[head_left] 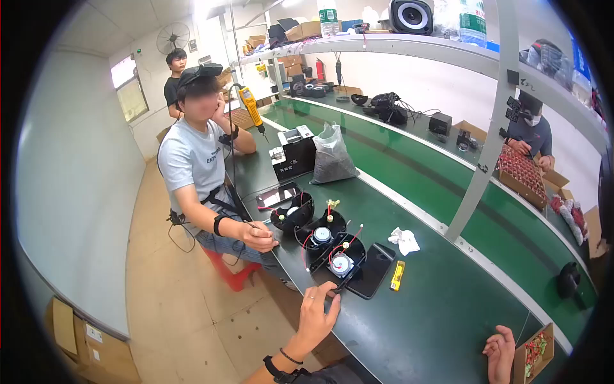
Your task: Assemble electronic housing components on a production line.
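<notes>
Pale walls point(77, 166), tiled floor point(185, 301), long green workbench point(441, 307), overhead shelf point(409, 48)

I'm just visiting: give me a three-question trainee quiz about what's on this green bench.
1. True or false: the left hand rests on the bench edge by the nearest black speaker unit.
2. What colour is the small lighter-like object beside the black tablet?
A yellow
B blue
C white
3. Fill in: the right hand lies next to a cardboard ____ of small red parts.

Key: 1 true; 2 A; 3 box.
</notes>
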`<action>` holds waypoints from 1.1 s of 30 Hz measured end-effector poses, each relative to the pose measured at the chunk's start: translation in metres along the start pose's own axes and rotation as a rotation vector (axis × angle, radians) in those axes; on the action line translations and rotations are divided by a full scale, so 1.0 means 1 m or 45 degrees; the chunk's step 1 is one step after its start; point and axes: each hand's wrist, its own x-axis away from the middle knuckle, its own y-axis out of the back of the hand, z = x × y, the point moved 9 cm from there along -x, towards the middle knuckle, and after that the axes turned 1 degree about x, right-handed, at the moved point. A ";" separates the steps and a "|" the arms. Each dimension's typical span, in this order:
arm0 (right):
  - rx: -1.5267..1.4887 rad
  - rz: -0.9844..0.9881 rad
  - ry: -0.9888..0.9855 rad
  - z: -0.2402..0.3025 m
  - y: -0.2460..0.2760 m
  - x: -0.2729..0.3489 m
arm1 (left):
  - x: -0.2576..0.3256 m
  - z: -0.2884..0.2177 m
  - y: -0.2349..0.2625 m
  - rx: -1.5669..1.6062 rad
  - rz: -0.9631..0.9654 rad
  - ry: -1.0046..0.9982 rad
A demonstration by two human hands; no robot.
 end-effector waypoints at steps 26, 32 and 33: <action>0.076 0.035 0.017 -0.007 0.010 -0.003 | 0.001 0.000 0.002 -0.013 -0.034 0.010; 0.034 0.078 0.078 0.000 0.003 0.002 | 0.000 -0.002 0.002 -0.009 -0.044 0.009; 0.044 0.073 0.083 0.001 0.004 0.001 | 0.000 -0.002 0.001 0.003 -0.046 0.011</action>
